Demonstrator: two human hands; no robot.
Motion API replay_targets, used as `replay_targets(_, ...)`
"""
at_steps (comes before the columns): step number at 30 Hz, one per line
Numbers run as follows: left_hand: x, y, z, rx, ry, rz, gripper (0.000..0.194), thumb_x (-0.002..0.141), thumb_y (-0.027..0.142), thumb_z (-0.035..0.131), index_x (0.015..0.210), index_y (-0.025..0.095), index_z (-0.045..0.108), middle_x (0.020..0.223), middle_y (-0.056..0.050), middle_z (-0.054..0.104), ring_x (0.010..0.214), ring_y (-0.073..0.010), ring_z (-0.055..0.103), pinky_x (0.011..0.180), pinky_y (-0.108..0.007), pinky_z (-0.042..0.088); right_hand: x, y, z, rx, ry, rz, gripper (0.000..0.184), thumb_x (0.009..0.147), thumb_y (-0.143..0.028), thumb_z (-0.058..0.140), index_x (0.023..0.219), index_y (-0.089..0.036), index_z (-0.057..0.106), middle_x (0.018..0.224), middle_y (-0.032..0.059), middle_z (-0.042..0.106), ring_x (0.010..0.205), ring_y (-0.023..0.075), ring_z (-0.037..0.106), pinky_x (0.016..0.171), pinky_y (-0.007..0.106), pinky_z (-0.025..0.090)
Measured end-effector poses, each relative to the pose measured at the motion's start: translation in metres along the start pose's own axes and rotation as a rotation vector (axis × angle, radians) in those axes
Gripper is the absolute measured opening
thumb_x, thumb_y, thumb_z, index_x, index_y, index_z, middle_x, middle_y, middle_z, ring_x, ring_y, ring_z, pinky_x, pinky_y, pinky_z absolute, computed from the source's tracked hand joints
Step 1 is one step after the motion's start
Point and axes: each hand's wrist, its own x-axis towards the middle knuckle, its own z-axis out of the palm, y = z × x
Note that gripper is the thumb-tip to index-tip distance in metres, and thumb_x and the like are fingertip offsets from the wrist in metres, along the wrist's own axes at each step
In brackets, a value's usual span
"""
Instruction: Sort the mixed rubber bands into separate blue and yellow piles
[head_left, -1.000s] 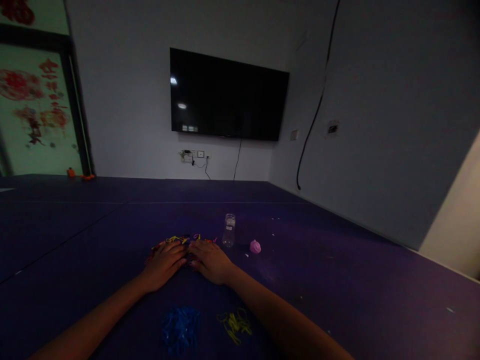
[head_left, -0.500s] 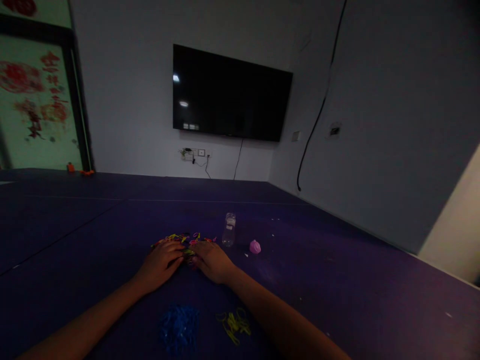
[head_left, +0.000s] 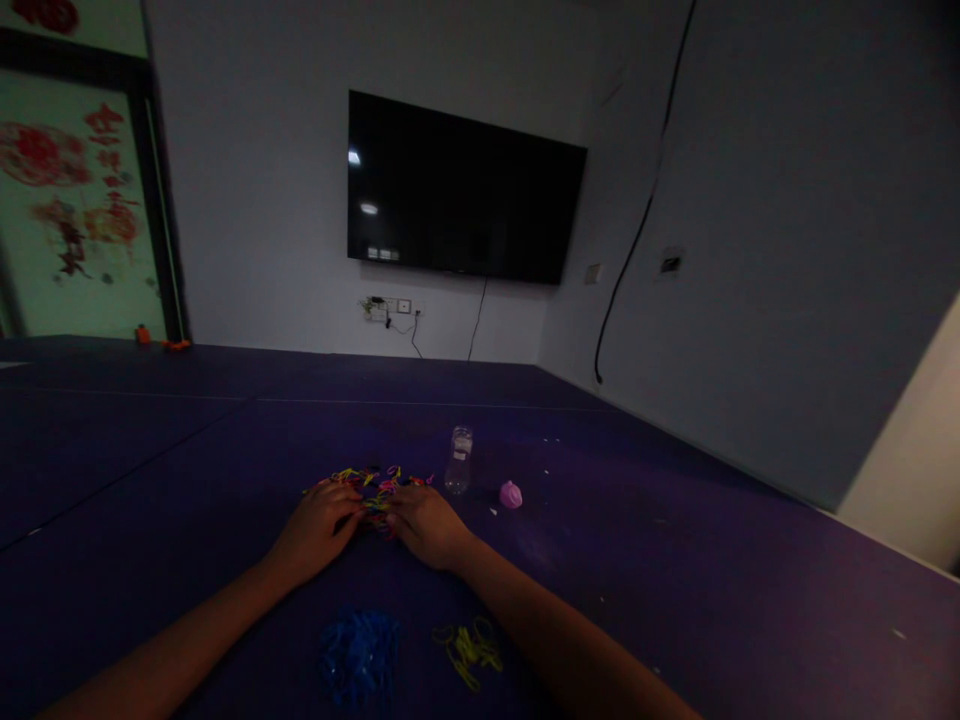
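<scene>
A pile of multicoloured rubber bands (head_left: pixel 377 507) lies on the purple surface. On its left side rests my left hand (head_left: pixel 321 522), fingers stretched over the bands and thumb apart. From the right, my right hand (head_left: pixel 427 525) lies over the same pile, its fingers also extended. Both hands look open, though their fingertips partly hide the bands beneath. Nearer to me, between my forearms, are a bunch of blue bands (head_left: pixel 358 655) and a smaller loose bunch of yellow bands (head_left: pixel 472 648).
A clear plastic bottle (head_left: pixel 458 462) stands just beyond my right hand, with a small pink rounded object (head_left: pixel 511 494) to its right. White scraps dot the purple surface (head_left: pixel 675 590). A black television (head_left: pixel 461 190) hangs on the far wall, and a cable (head_left: pixel 637 230) dangles at the right.
My hands have moved slightly apart, showing more of the coloured bands between them. The bottle, pink object and blue and yellow bunches stay in place.
</scene>
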Motion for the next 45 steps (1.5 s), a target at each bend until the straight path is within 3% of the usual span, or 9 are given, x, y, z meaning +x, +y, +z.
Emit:
replay_targets(13, -0.003, -0.006, 0.011, -0.058, -0.067, 0.028, 0.028, 0.081, 0.017, 0.042, 0.096, 0.021, 0.066, 0.103, -0.006, 0.067, 0.1, -0.0227, 0.058, 0.089, -0.042, 0.044, 0.0, 0.002, 0.003, 0.042, 0.02, 0.004, 0.019, 0.089, -0.019, 0.041, 0.096, -0.015, 0.059, 0.101, 0.007, 0.062, 0.097, 0.0184, 0.054, 0.085, 0.03, 0.038)
replay_targets(17, -0.004, -0.009, 0.013, -0.073, -0.02, 0.025, 0.029, 0.083, 0.021, 0.043, 0.102, 0.021, 0.065, 0.107, -0.006, 0.066, 0.103, -0.0231, 0.057, 0.091, -0.043, 0.043, 0.001, 0.004, 0.004, 0.04, 0.011, -0.013, 0.019, 0.089, -0.02, 0.041, 0.092, -0.015, 0.06, 0.099, 0.0074, 0.063, 0.095, 0.0184, 0.055, 0.085, 0.03, 0.038)
replay_targets(22, -0.002, -0.006, 0.008, -0.064, 0.062, 0.02, 0.022, 0.082, 0.023, 0.046, 0.09, 0.02, 0.066, 0.096, -0.006, 0.069, 0.094, -0.0234, 0.06, 0.087, -0.044, 0.044, 0.0, 0.003, 0.005, 0.029, 0.027, 0.023, 0.02, 0.09, -0.021, 0.041, 0.093, -0.015, 0.06, 0.099, 0.008, 0.062, 0.095, 0.0189, 0.055, 0.084, 0.03, 0.039)
replay_targets(29, 0.0, -0.002, 0.002, -0.018, 0.061, 0.022, 0.019, 0.079, 0.016, 0.047, 0.073, 0.019, 0.064, 0.076, -0.004, 0.067, 0.078, -0.0207, 0.061, 0.076, -0.038, 0.048, -0.001, 0.004, 0.006, 0.034, 0.073, 0.008, 0.019, 0.089, -0.02, 0.041, 0.096, -0.015, 0.058, 0.1, 0.0081, 0.061, 0.093, 0.0188, 0.055, 0.083, 0.03, 0.039)
replay_targets(38, -0.001, -0.001, 0.003, -0.079, 0.032, 0.052, 0.019, 0.078, 0.012, 0.047, 0.08, 0.019, 0.065, 0.083, -0.004, 0.067, 0.084, -0.0211, 0.06, 0.08, -0.039, 0.046, 0.0, 0.004, 0.006, 0.055, 0.036, -0.018, 0.019, 0.09, -0.02, 0.041, 0.098, -0.017, 0.057, 0.101, 0.0066, 0.061, 0.095, 0.0183, 0.054, 0.084, 0.03, 0.038)
replay_targets(45, -0.001, -0.003, 0.006, -0.107, -0.005, 0.062, 0.021, 0.079, 0.012, 0.046, 0.074, 0.019, 0.064, 0.081, -0.006, 0.067, 0.082, -0.0213, 0.06, 0.076, -0.037, 0.048, 0.0, 0.003, 0.004, 0.054, 0.011, -0.007, 0.021, 0.091, -0.021, 0.039, 0.096, -0.016, 0.059, 0.099, 0.0069, 0.063, 0.095, 0.0181, 0.055, 0.084, 0.03, 0.039)
